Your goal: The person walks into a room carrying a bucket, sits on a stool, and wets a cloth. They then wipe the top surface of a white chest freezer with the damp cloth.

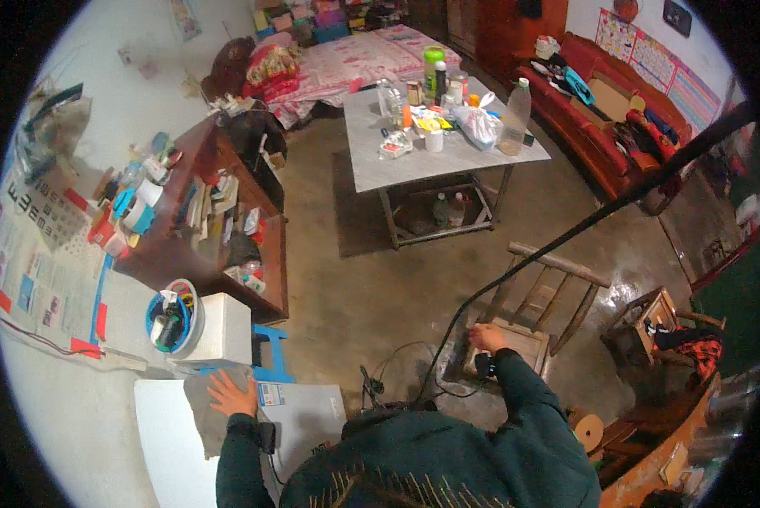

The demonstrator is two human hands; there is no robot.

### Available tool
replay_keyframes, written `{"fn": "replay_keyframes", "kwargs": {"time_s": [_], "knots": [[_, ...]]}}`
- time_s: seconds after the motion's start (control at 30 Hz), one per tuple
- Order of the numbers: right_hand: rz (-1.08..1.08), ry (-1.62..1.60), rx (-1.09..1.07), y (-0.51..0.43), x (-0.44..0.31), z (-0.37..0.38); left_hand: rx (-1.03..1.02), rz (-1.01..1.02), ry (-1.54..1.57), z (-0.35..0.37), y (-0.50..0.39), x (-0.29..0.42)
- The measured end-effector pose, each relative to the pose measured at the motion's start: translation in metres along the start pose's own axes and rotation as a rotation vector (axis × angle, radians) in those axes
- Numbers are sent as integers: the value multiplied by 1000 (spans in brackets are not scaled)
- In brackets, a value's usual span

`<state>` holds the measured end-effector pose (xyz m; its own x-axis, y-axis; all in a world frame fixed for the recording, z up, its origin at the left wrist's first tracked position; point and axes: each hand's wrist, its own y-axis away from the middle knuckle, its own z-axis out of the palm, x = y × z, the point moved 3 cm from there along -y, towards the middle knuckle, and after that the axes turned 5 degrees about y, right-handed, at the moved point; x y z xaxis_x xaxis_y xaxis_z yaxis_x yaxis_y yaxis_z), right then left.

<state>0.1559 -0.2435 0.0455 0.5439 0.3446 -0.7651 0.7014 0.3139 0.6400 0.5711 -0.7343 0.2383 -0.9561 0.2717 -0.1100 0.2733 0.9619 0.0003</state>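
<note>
My left hand lies with spread fingers on a grey-brown cloth. The cloth drapes over a white surface at the lower left, beside a grey panel bearing a printed label. My right hand hangs above the seat of a wooden chair, its fingers curled; whether they hold anything cannot be told. Dark devices are strapped to both wrists, and a cable runs near the right one.
A basket of small items stands on a white box beside a blue stool. Ahead are a cluttered table, a wooden shelf unit and a red sofa. A black cable crosses the view diagonally.
</note>
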Motion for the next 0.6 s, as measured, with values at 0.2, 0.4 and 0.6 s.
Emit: {"fn": "replay_keyframes", "kwargs": {"time_s": [0.2,0.4,0.6], "knots": [[185,-261,191,25,60,-69,44,46,24,1,-19,19],[233,-383,140,33,91,-62,30,198,34,1,-20,20],[268,-474,120,7,109,-52,4,385,50,7,-19,21]]}}
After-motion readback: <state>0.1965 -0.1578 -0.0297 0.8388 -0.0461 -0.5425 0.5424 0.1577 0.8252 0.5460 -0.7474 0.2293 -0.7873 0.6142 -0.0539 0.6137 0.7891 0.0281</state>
